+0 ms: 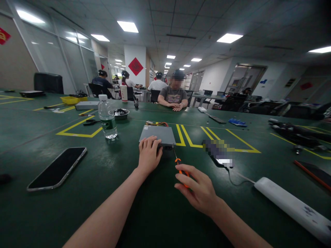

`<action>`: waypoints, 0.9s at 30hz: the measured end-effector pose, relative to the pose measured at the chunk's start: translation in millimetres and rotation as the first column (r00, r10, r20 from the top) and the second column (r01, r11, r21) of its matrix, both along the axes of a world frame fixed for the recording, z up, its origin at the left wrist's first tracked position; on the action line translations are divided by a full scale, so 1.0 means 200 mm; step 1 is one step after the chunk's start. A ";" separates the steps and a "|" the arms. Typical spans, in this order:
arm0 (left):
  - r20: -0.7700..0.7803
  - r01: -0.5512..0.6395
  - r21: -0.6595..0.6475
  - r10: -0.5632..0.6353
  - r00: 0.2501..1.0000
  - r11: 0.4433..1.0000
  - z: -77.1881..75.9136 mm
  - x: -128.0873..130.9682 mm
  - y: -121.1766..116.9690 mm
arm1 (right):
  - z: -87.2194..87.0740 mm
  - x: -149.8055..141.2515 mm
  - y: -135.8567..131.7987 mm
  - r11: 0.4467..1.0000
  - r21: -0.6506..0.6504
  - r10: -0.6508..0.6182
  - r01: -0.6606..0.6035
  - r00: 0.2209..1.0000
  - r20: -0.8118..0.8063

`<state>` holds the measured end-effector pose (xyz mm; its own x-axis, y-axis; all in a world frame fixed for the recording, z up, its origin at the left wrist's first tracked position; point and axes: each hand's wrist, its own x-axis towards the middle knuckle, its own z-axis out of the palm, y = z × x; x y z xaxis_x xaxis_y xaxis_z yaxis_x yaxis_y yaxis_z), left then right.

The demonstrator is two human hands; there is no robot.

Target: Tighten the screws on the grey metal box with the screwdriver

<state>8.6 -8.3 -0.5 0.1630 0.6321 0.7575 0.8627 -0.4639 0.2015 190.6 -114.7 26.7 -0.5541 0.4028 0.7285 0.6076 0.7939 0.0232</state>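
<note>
A grey metal power supply (158,133) lies flat on the green table, with coloured wires (157,124) coming out of its far side. My left hand (149,153) grips its near left part, fingers over the top and thumb by the front face. In my right hand (198,186) is a screwdriver (178,161) with an orange and black handle, held between thumb and fingers. Its thin shaft slants up to the near right corner of the power supply. Whether the tip sits in a screw is too small to tell.
A water bottle (108,119) and a metal bowl (121,113) of small parts stand left. Phones lie left (58,168) and right (217,155). A white power strip (292,206) is at the right. Across the table sits a person (173,94), hands on the tabletop.
</note>
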 end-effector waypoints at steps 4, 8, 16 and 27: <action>0.007 -0.001 0.004 0.001 1.000 1.000 0.00 0.00 0.00 | 0.01 0.01 0.00 0.995 -0.089 0.042 -0.038 0.998 0.036; 0.003 -0.002 0.003 0.002 1.000 1.000 0.00 0.00 0.01 | -0.01 0.00 0.01 0.999 -0.043 0.027 -0.027 0.999 0.020; 0.007 -0.002 0.010 0.002 1.000 1.000 0.00 0.00 0.01 | -0.02 0.01 0.02 0.990 -0.126 0.039 -0.057 0.989 -0.142; 0.009 -0.003 0.006 0.003 1.000 1.000 0.00 0.00 0.00 | -0.03 -0.01 0.02 0.991 -0.123 0.032 -0.047 0.993 -0.117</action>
